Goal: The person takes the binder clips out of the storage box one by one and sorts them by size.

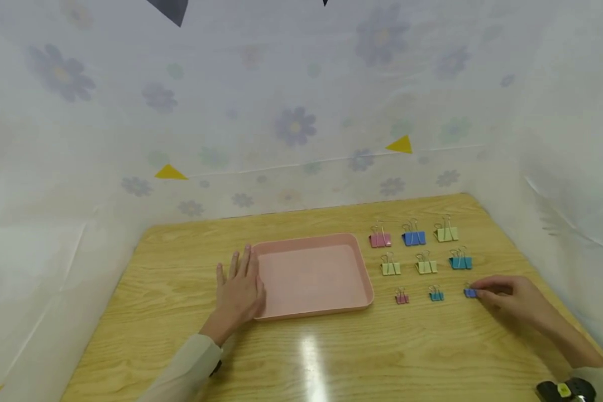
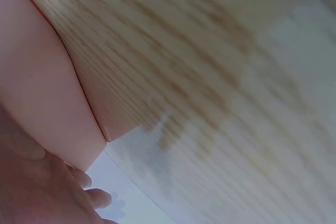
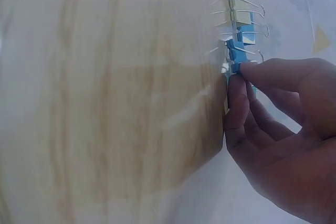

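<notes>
In the head view my left hand rests against the left rim of a pink tray, its fingers straight and pointing away from me. The left wrist view shows part of that hand beside the tray's wall. At the far right, thumb and fingers of my right hand pinch a small blue binder clip at table level. The right wrist view shows this grip too, with the blue clip at the fingertips. Left of it stand a small teal binder clip and a small pink one.
Behind the small clips is a middle row with two yellow binder clips and a teal one. Farther back stand larger pink, blue and yellow clips. Flowered white sheeting encloses the wooden table.
</notes>
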### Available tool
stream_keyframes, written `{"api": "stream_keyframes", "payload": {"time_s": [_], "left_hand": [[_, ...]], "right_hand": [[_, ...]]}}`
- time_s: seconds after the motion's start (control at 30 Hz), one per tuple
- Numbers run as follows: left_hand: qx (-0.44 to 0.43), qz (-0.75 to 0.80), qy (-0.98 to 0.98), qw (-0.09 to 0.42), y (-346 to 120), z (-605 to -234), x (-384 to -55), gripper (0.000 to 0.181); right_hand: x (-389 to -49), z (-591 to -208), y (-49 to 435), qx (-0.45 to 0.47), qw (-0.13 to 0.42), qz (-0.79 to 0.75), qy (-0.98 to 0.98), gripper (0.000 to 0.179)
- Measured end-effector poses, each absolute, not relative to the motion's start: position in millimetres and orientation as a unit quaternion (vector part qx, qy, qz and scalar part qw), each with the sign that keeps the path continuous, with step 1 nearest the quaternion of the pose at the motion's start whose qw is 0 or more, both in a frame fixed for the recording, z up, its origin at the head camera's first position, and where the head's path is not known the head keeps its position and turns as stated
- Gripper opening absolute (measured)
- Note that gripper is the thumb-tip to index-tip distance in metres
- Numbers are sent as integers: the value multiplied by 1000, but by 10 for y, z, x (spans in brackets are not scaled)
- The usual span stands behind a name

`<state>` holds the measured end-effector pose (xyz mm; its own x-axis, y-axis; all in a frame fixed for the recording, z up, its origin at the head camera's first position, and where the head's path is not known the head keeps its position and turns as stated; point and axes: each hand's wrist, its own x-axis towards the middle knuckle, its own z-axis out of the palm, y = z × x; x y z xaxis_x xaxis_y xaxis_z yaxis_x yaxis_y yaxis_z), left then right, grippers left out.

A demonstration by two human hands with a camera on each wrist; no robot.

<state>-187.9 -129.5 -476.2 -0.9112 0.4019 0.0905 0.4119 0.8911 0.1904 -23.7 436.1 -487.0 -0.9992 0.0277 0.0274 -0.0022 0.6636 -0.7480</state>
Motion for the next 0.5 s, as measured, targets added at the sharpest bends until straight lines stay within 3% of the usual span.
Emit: {"api": "stream_keyframes", "payload": {"time_s": [0.33, 0.5], "left_hand": [[-210, -84, -974, 22, -1306, -4723, -1878, 62], [-211, -84, -973, 30, -1310, -4715, -1877, 62]], "right_hand": [[-270, -4876, 4381, -11, 6, 413, -911, 24], [-240, -4880, 4361, -13, 27, 431, -902, 26]]}}
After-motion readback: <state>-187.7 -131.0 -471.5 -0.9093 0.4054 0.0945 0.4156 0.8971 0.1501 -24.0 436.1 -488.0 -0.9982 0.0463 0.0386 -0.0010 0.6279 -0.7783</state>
